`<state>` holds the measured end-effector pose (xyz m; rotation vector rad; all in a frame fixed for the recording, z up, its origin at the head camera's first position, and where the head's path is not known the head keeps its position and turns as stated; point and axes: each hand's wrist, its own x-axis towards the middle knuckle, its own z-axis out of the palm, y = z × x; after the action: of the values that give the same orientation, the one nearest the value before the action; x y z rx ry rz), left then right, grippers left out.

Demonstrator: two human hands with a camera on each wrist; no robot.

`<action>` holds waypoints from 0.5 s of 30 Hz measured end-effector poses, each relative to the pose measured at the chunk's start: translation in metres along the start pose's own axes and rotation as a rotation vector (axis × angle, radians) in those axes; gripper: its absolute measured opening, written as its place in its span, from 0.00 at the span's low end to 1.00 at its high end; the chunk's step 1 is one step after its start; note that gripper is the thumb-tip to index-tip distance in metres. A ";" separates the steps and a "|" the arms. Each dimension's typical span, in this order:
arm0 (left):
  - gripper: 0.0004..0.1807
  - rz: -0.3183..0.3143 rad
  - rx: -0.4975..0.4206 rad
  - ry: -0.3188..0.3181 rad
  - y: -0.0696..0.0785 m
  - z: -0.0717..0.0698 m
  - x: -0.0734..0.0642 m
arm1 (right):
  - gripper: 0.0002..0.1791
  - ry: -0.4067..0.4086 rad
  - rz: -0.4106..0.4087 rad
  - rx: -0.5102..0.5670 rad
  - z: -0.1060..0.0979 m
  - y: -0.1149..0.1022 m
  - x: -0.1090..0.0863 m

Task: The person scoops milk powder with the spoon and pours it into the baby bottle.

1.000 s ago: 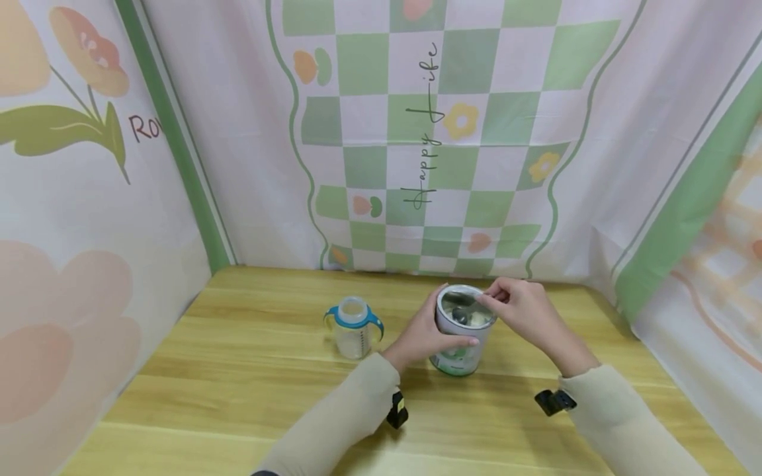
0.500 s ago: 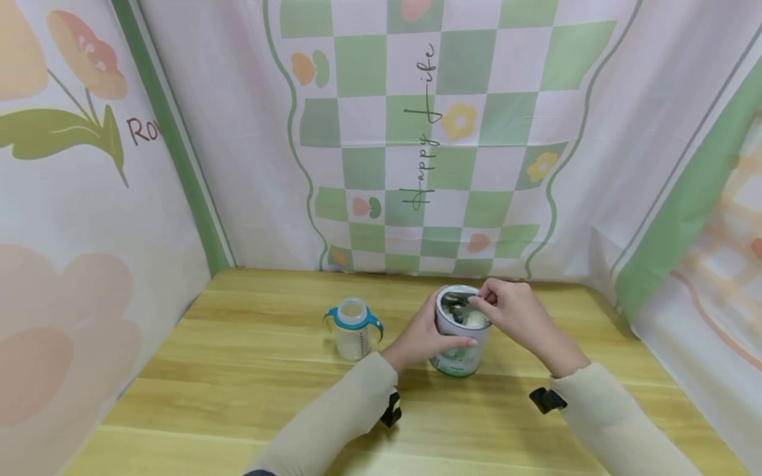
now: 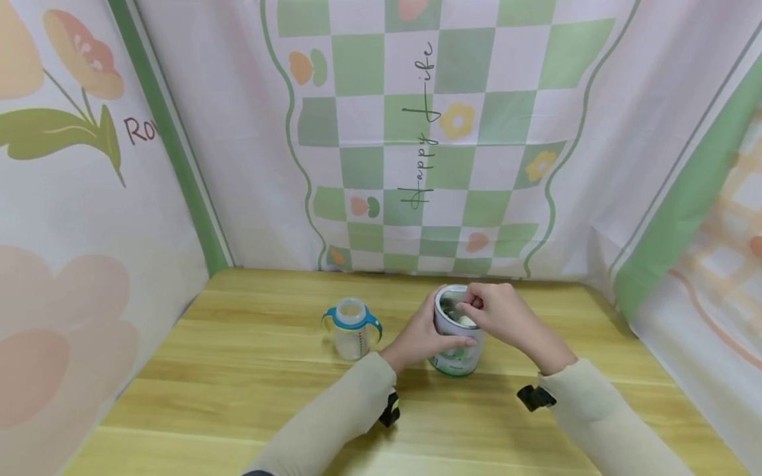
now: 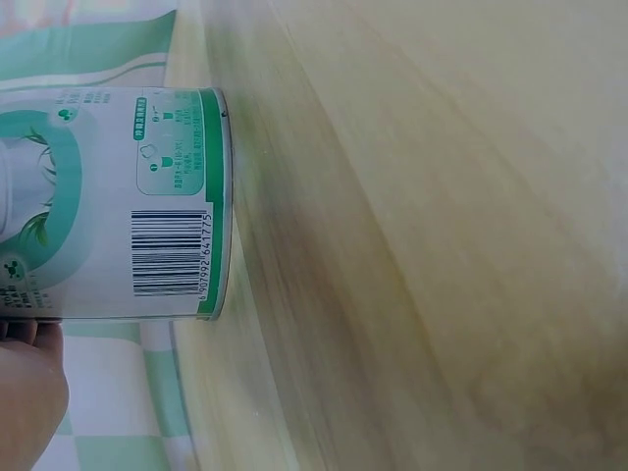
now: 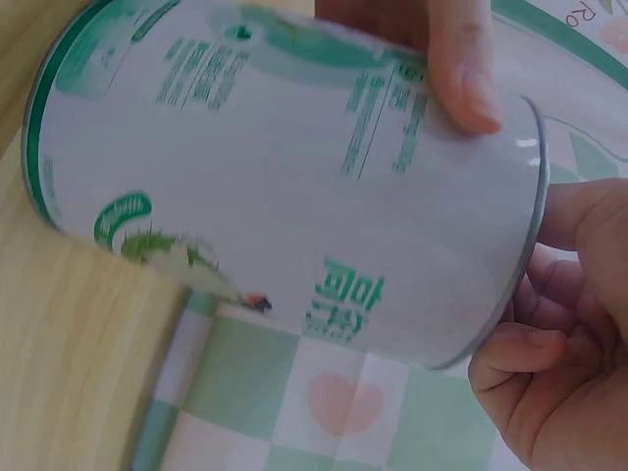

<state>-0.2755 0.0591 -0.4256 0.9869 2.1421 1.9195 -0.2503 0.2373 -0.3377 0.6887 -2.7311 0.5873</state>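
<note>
My left hand [image 3: 419, 334] grips a white and green milk powder can [image 3: 455, 360] from its left side, thumb across the front. The can stands upright on the table, its top uncovered and pale powder [image 3: 466, 320] visible inside. Over the mouth, my right hand [image 3: 503, 317] has its fingers curled at the opening, pinching what looks like a dark spoon; the hand mostly hides it. In the right wrist view, the right fingers [image 5: 520, 358] bend over the can's rim. The left wrist view catches the barcode side of the can [image 4: 88, 285].
Left of the can stands a clear baby bottle [image 3: 351, 340] with a blue collar and two handles, its top uncapped. The wooden table [image 3: 238, 370] meets a green and white checked curtain [image 3: 363, 158] at the back. Printed cloth hangs on both sides.
My right hand has moved left from the can's right rim to over its mouth, fingers now lower at the opening. My left hand and the can stay nearly still.
</note>
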 end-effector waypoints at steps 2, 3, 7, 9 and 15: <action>0.51 0.002 -0.010 -0.009 0.008 -0.001 -0.002 | 0.09 -0.015 -0.011 0.010 0.000 -0.002 0.000; 0.51 0.001 -0.016 -0.016 0.011 -0.002 -0.003 | 0.09 -0.027 -0.009 0.019 0.000 -0.002 0.000; 0.51 -0.013 -0.028 -0.029 0.009 -0.003 -0.003 | 0.08 -0.076 0.013 0.064 -0.002 -0.003 0.002; 0.51 -0.019 -0.028 -0.028 0.002 -0.002 -0.001 | 0.08 -0.097 0.030 0.090 -0.004 -0.002 0.004; 0.51 -0.022 -0.021 -0.025 -0.008 -0.002 0.002 | 0.07 -0.152 0.090 0.196 -0.008 0.001 0.005</action>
<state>-0.2811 0.0590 -0.4320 0.9744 2.1066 1.9051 -0.2543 0.2394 -0.3291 0.6831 -2.8838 0.8656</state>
